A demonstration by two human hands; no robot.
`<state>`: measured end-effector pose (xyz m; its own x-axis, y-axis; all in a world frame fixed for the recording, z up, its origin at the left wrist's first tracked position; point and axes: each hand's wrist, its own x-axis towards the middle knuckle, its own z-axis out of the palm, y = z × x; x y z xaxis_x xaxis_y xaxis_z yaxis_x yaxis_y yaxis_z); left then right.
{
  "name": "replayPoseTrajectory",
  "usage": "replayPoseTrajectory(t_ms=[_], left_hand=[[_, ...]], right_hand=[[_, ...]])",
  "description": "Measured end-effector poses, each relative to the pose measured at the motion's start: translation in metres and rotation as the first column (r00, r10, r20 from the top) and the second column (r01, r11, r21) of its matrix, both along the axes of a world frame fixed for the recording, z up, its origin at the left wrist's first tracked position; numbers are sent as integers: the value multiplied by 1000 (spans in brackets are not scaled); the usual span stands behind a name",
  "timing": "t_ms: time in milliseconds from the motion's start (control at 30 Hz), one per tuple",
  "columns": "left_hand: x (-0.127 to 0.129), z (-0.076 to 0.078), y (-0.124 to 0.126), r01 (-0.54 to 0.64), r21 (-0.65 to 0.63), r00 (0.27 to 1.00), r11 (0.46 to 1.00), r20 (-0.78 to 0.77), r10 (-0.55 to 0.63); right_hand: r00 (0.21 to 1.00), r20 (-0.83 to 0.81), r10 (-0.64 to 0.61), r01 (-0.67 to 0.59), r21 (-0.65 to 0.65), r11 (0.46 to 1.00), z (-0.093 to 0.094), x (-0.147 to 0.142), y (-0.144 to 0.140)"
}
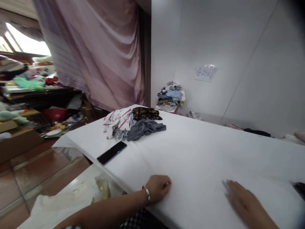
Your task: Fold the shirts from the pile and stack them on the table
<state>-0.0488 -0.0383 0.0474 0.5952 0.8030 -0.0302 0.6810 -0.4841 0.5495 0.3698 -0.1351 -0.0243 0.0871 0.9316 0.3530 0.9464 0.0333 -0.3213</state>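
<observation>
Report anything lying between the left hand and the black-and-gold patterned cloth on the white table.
A crumpled dark gray cloth lies between the left hand and that patterned cloth, on the latter's near side.

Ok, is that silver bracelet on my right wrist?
No, the silver bracelet circles the wrist of your left hand, the one with its fingers curled in.

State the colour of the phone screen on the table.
The phone screen is black, shown in the head view.
</observation>
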Motion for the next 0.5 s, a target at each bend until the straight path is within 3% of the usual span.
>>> replayPoseTrajectory(t_ms=[100,200,267,333,500], left_hand=[[0,-3,0,-12,-34,1000,999,27,13],[1,-7,5,-22,-174,993,985,113,42],[-2,-7,16,-21,-291,977,956,196,81],[-12,-1,35,-48,-317,954,947,266,138],[-61,39,108,-257,-43,912,965,319,257]], right_hand=[[981,-62,182,-185,-33,982,-8,-77,15],[963,-102,251,-257,-61,964,-7,-121,24],[966,-100,239,-245,-56,968,-7,-133,26],[974,-78,213,-216,-38,976,-9,-137,25],[983,-12,181,-181,-19,983,-29,-124,21]])
